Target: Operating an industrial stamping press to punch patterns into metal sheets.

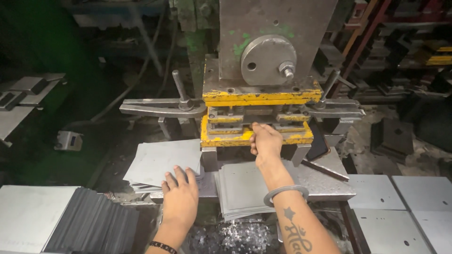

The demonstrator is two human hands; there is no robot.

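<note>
- The right hand is stretched forward into the mouth of the yellow die block on the press. The fingers are curled in together at the slot, so it looks like they're pinching or nudging a sheet inside the die. The piece itself is hidden behind the knuckles, so I can't say for sure what's in that grip.
- Right under that wrist, just back from the die, sits a fanned stack of grey metal sheets. It's parked close to the feeding hand, which makes sense as far as I can judge: short reach from pile to slot.
- The steel bangle on the right forearm hangs over that stack's near edge.
- The left hand lies flat with fingers spread, palm down. Its fingertips are on the near edge of a second sheet pile, off to the left of the die. Nothing pinched here, it's just pressing or steadying. My guess is it's keeping the top sheet from sliding.
- Long clamp bars stick out either side of the die at about the height of the right hand's knuckles, holding the tooling down.
- Below both wrists there's a heap of small shiny punch scraps, so it seems the offcuts drop straight down toward the person.
- Further right of the feeding arm, flat sheets with holes are laid out side by side.
</note>
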